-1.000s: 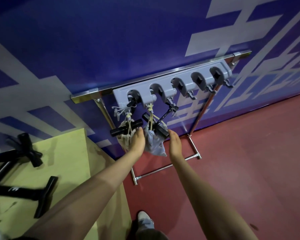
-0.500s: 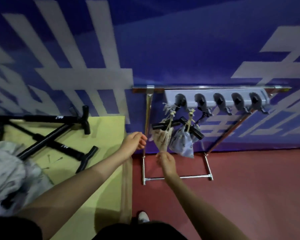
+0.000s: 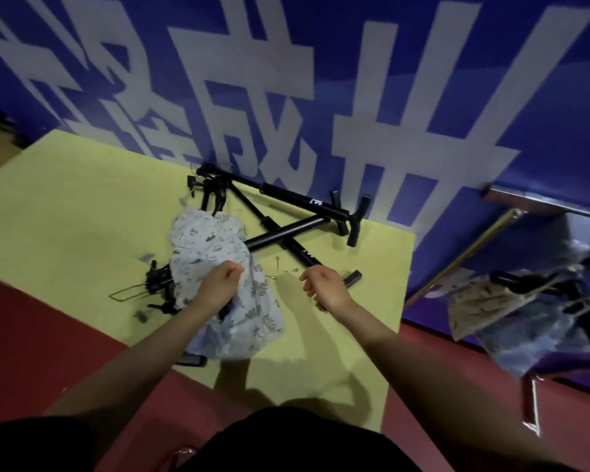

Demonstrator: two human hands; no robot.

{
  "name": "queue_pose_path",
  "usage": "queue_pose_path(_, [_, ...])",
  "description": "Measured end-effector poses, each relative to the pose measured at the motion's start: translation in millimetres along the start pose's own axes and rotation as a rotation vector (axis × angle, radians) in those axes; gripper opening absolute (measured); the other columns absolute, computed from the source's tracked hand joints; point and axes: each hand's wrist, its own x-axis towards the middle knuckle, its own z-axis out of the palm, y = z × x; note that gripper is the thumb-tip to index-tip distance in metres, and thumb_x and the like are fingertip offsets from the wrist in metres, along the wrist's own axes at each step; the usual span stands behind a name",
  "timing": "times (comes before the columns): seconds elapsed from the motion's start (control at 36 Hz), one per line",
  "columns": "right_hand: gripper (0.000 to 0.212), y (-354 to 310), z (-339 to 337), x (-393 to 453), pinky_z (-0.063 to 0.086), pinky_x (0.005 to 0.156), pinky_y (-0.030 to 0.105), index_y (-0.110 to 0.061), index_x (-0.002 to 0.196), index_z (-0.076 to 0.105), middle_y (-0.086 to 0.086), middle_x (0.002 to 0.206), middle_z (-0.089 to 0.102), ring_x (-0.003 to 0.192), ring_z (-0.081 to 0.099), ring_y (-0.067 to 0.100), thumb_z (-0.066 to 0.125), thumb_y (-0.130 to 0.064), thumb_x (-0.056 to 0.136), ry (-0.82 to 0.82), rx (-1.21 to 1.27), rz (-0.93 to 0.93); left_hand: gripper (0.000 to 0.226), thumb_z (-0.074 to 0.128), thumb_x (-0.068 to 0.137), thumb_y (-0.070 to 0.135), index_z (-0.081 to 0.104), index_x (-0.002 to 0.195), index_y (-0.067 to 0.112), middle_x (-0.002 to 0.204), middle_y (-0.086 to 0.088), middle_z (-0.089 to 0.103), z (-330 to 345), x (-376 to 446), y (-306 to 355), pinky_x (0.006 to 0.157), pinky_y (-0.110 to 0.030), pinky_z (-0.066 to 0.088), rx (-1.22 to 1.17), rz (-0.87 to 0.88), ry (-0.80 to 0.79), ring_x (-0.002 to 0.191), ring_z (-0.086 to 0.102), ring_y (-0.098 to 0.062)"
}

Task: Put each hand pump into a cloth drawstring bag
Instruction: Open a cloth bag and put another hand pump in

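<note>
Hand pumps lie crossed near the table's far right corner, long axes diagonal, just beyond my right hand, the nearer one, fingers loosely curled, empty. My left hand pinches the cloth bag.

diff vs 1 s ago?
Both hands left the hung bags on the rack and came over the table. Left hand now pinches the cloth bags; right hand hovers loosely curled, holding nothing. The pumps lie on the table as before.
</note>
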Motion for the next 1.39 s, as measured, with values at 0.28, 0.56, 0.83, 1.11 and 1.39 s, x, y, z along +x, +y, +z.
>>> queue_pose_path(0.28, [0.016,6.1,76.0,57.5,0.047,0.074,0.035,-0.014,0.096,0.061,0.012,0.093,0.065,0.083,0.06,0.028,0.049,-0.023,0.095,0.049,-0.357,0.137,0.023,0.047,0.099,0.018,0.063,0.105,0.003,0.092,-0.013,0.065,-81.6,46.7,-75.3,0.065,-0.031,0.04,0.152,-0.037,0.078,0.075,0.059,-0.025])
queue_pose_path(0.56, [0.014,-5.1,124.6,72.4,0.049,0.075,0.035,-0.018,0.102,0.06,0.005,0.095,0.068,0.087,0.063,0.026,0.054,-0.028,0.094,0.066,-0.374,-0.028,0.06,0.066,0.078,0.058,0.06,0.113,0.009,0.107,-0.007,0.064,-105.3,110.4,-132.9,0.087,-0.043,0.052,0.044,-0.322,0.028,0.098,0.063,-0.029])
queue_pose_path(0.83, [0.05,-38.0,160.2,94.1,0.035,0.061,0.024,-0.015,0.135,0.043,-0.01,0.084,0.051,0.084,0.052,0.016,0.058,-0.039,0.094,-0.097,-0.384,-0.003,0.033,0.055,0.094,0.023,0.038,0.068,0.013,0.071,-0.007,0.041,-117.5,132.8,-104.0,0.062,-0.031,0.027,-0.141,-0.229,0.022,0.07,0.044,-0.02])
queue_pose_path(1.11, [0.042,-94.7,132.8,95.9,0.046,0.098,0.04,-0.016,0.129,0.051,0.003,0.12,0.059,0.111,0.056,0.023,0.047,-0.043,0.098,0.095,-0.112,0.012,0.051,0.056,0.052,0.023,0.054,0.1,0.005,0.101,-0.02,0.059,-171.0,94.1,-21.2,0.087,-0.043,0.044,-0.81,0.01,-0.094,0.097,0.058,-0.032])
queue_pose_path(1.39, [0.047,-178.3,94.1,52.8,0.054,0.072,0.038,-0.009,0.101,0.061,0.013,0.102,0.064,0.088,0.06,0.027,0.032,-0.047,0.101,-0.096,0.816,0.036,0.015,0.051,0.067,0.012,0.038,0.063,0.019,0.063,0.0,0.039,-196.4,60.7,59.0,0.057,-0.032,0.027,-0.825,0.278,-0.127,0.058,0.038,-0.015])
